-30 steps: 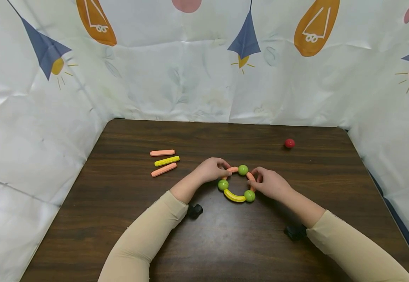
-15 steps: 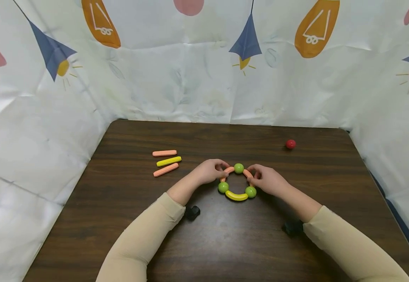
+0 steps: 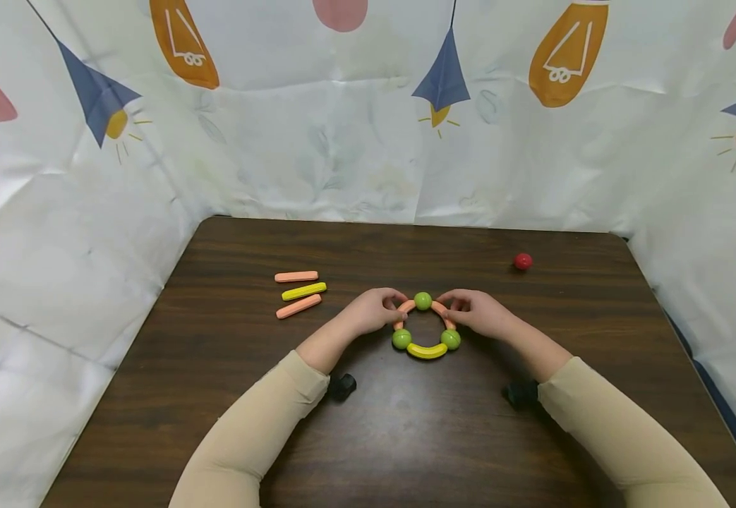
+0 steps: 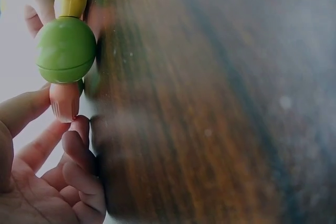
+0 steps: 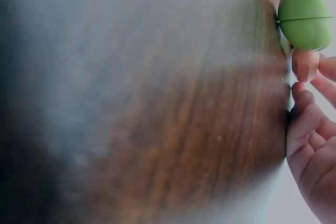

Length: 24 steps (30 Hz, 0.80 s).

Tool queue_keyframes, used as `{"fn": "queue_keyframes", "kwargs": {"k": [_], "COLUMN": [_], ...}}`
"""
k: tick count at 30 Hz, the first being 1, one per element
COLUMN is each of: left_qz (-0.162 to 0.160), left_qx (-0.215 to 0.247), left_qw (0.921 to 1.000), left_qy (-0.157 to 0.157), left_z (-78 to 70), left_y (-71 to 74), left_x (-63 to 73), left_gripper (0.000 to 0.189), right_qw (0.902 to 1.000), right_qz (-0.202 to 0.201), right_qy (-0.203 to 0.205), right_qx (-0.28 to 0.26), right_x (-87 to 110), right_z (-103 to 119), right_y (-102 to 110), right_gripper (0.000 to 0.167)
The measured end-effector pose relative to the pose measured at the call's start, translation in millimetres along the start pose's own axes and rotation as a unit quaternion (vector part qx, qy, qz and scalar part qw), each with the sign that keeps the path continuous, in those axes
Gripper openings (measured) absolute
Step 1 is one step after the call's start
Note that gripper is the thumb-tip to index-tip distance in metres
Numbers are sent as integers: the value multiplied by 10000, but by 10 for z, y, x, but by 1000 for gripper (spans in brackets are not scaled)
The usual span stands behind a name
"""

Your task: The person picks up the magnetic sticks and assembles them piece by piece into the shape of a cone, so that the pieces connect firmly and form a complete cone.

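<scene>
A ring of toy pieces lies on the table in the head view. Three green balls, at the top [image 3: 423,301], lower left [image 3: 401,339] and lower right [image 3: 451,339], alternate with curved rods. The yellow curved rod [image 3: 427,351] forms the near side. My left hand [image 3: 370,310] pinches the left orange curved rod [image 3: 408,305] between thumb and fingers. Opposite it, my right hand [image 3: 478,312] pinches the right orange curved rod [image 3: 439,307]. Each wrist view shows a green ball [image 4: 66,50] joined to an orange rod end [image 4: 65,102] at the fingertips. Fingers partly cover both orange rods.
Left of the ring lie two straight orange sticks [image 3: 296,276] [image 3: 298,307] with a straight yellow stick [image 3: 304,291] between them. A red ball [image 3: 523,262] sits at the far right of the brown table [image 3: 393,451]. Patterned cloth [image 3: 368,155] hangs behind.
My right hand has moved left and slightly away from me. The top green ball and right orange rod have shifted left, making the ring more even. My left hand has barely moved.
</scene>
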<state>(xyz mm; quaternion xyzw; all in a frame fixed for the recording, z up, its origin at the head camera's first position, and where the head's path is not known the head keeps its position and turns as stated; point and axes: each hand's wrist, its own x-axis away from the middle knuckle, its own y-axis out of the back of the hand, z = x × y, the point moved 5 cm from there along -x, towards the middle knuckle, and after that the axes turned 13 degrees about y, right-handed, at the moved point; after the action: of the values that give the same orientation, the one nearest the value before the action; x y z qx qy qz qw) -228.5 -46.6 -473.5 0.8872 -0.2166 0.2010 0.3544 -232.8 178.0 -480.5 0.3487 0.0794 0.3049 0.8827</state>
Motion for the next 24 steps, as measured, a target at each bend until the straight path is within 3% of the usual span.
{"fn": "queue_keyframes", "kwargs": {"k": [15,24], "left_qz": [-111,-570], "left_qx": [-51,-214], "left_qw": [9999,9980], "left_qy": [36,-141], "left_z": [24,98], "left_y": [23,180], "left_x": [20,109], "left_gripper": [38,30], "right_qw": [9949,9924], "right_qz": [509,581], "right_qy": [-64,71], "right_qx": [-869,-1080], "right_x": [-52,-40], "right_z": [-74,-89], "right_y": [20,47], "right_gripper": [41,40]}}
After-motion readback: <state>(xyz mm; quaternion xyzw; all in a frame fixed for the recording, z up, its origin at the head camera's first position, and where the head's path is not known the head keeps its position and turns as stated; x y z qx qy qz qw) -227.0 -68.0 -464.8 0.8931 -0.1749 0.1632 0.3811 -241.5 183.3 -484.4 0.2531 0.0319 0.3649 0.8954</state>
